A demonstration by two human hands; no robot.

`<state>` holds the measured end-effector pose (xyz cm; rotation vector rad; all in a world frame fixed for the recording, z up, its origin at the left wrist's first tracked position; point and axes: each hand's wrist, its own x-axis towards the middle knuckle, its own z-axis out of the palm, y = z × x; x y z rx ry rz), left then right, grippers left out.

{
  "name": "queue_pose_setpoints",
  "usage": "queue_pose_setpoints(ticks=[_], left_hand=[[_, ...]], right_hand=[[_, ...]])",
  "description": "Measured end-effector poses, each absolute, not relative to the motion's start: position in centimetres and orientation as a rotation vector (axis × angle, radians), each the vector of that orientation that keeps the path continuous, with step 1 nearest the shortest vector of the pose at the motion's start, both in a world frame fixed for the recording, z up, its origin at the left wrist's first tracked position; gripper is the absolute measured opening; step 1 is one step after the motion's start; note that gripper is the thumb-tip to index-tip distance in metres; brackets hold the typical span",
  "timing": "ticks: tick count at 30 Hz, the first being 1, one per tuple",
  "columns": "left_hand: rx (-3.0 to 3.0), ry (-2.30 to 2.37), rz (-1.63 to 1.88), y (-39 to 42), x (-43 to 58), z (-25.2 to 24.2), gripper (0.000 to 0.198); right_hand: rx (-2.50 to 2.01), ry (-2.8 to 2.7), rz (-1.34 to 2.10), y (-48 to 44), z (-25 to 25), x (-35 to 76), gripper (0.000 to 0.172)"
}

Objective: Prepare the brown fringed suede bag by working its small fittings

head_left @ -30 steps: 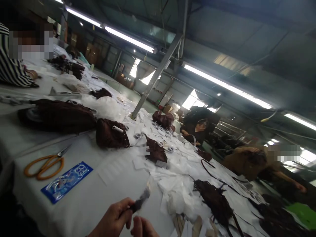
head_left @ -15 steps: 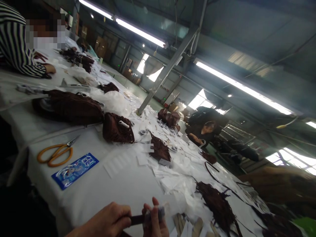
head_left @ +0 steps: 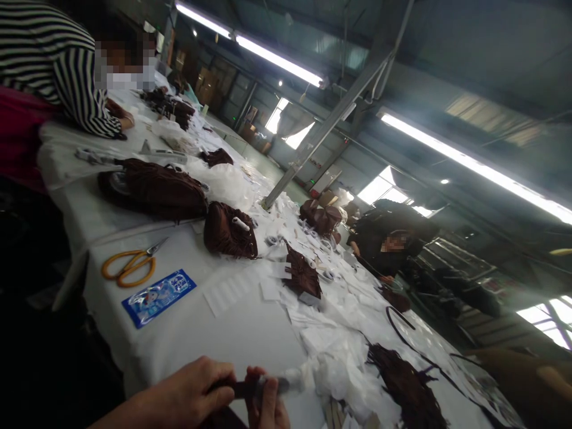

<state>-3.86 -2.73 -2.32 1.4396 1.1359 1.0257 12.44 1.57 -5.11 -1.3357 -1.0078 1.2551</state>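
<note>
Low in the view, my left hand [head_left: 199, 387] is closed round a dark brown strap [head_left: 241, 390]. Just to its right, my right hand [head_left: 266, 402] pinches the same strap farther along, where a greyish wrapping or fitting covers it; I cannot make out which. Pale, thin wrapping [head_left: 294, 380] sticks out past the right fingertips, blurred. Orange-handled scissors [head_left: 129, 268] lie on the white-covered table [head_left: 165, 342] beyond my left hand. Beside them is a blue printed packet [head_left: 158, 298].
Brown fringed bags [head_left: 230, 231] and a larger brown bag [head_left: 156, 193] stand farther back. Crumpled white paper [head_left: 339, 375] and a fringed brown piece [head_left: 402, 381] lie to the right. A co-worker in a striped sleeve [head_left: 83, 89] leans at the far left; another person [head_left: 379, 244] works across the table.
The view has swung left, so the table and its things appear farther right. Both hands stay on the strap, and they show slightly farther left in the picture.
</note>
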Motion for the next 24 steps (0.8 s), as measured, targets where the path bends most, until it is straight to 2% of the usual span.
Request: queue_pose_setpoints(ticks=[3, 8, 15, 18, 24], left_hand=[[1.328, 1.221, 1.054, -3.2, -3.6, -4.3, 0.021], [1.144, 1.172, 1.310, -3.2, -1.7, -5.4, 0.029], [1.119, 1.231, 1.236, -5.7, -4.9, -8.7, 0.042], [1.118, 1.081, 1.228, -7.2, -5.8, -10.3, 0.044], [0.993, 0.861, 1.317, -7.1, -4.2, -9.5, 0.045]], right_hand=[[-1.380, -1.011, 1.234, 1.4, -5.8, 11.7, 0.066], [-1.509, -1.371, 0.939, -0.2, -6.6, 9.5, 0.064], [-1.517, -1.322, 0.988, 0.3, -5.1, 9.4, 0.059], [-1.499, -1.334, 1.031, 0.4, -4.3, 9.0, 0.060], [-1.504, -1.331, 1.064, -0.2, -0.8, 8.0, 0.060]])
